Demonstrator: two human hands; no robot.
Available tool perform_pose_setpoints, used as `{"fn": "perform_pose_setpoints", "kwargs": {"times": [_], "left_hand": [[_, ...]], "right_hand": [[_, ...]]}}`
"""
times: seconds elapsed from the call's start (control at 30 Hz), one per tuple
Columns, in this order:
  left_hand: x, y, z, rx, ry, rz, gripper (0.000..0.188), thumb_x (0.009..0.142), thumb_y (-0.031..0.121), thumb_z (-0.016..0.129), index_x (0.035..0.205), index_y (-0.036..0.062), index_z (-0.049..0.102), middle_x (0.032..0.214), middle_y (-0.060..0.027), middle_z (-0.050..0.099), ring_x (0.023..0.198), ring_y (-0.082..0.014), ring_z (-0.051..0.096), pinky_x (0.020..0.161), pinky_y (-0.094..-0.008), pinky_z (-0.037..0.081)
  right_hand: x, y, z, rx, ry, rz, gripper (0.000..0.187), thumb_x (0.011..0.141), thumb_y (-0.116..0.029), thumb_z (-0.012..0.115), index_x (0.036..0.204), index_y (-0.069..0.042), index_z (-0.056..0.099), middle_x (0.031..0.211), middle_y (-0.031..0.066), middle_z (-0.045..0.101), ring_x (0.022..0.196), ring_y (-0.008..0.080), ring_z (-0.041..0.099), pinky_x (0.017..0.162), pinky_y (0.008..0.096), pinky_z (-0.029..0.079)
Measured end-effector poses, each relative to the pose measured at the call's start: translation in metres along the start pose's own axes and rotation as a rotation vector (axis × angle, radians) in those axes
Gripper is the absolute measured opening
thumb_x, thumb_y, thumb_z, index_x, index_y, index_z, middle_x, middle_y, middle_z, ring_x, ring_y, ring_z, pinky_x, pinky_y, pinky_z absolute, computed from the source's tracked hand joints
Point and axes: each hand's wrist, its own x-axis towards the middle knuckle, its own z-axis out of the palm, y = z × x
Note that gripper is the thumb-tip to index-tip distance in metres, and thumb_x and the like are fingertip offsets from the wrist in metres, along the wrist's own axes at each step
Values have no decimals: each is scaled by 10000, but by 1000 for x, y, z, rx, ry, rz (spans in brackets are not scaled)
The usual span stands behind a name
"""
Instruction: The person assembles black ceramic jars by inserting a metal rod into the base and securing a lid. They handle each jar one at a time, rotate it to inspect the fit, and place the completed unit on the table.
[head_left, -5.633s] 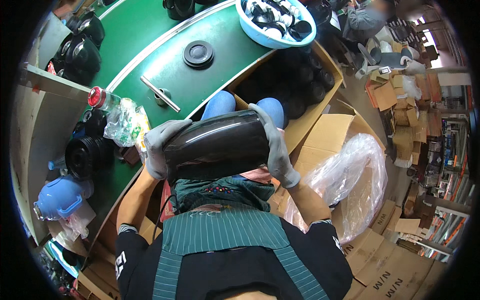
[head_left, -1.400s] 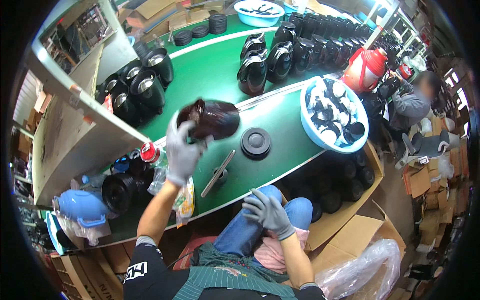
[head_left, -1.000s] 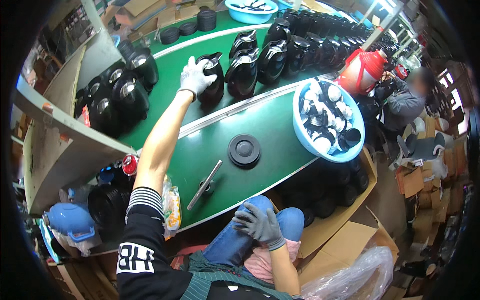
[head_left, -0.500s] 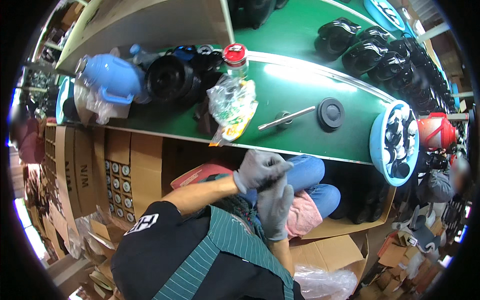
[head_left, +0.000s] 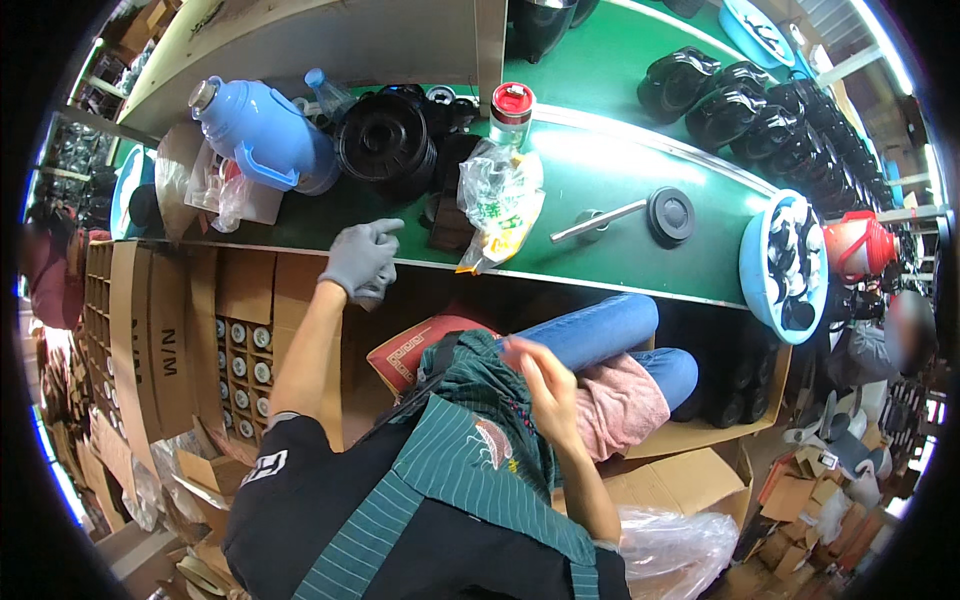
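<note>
My left hand (head_left: 360,262) wears a grey glove and hovers at the front edge of the green bench (head_left: 600,170), above an open cardboard box (head_left: 170,340). It seems to clutch a crumpled grey glove (head_left: 375,293). My right hand (head_left: 540,385) is bare and blurred, fingers apart, holding nothing, above my lap and a pink cloth (head_left: 620,400). Closest to the left hand on the bench are a clear plastic bag (head_left: 500,195) and a stack of black round lids (head_left: 385,145).
A blue jug (head_left: 255,135) and a red-capped jar (head_left: 512,105) stand at the bench's back. A metal tool (head_left: 600,218) lies by a black disc (head_left: 672,213). A blue basin (head_left: 752,262) holds black parts. Black kettle bodies (head_left: 720,90) line the belt. Another person (head_left: 895,335) sits at right.
My left hand set a black kettle body on the belt, then came back to my lap. The grey glove has come off my right hand, and my left hand has lifted toward the bench edge.
</note>
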Motion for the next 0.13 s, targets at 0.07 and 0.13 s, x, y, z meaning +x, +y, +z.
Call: {"fn": "perform_pose_setpoints", "kwargs": {"times": [0.07, 0.13], "left_hand": [[19, -16, 20, 99, 10, 80, 592, 912, 506, 779, 1369, 130, 763, 1124, -176, 804, 1058, -316, 772, 959, -438, 589], [14, -3, 27, 208, 34, 75, 616, 905, 533, 788, 1369, 128, 762, 1178, -187, 799, 1110, -321, 768, 996, -450, 580]], "right_hand": [[51, 14, 27, -90, -75, -185, 349, 1130, -58, 563, 1460, 43, 618, 1424, 156, 673, 1243, 221, 709, 1084, 339, 541], [94, 42, 52, 3, -139, -136, 494, 1135, -91, 579, 1610, 3, 482, 1539, 129, 598, 1322, 243, 676, 1121, 336, 514]]}}
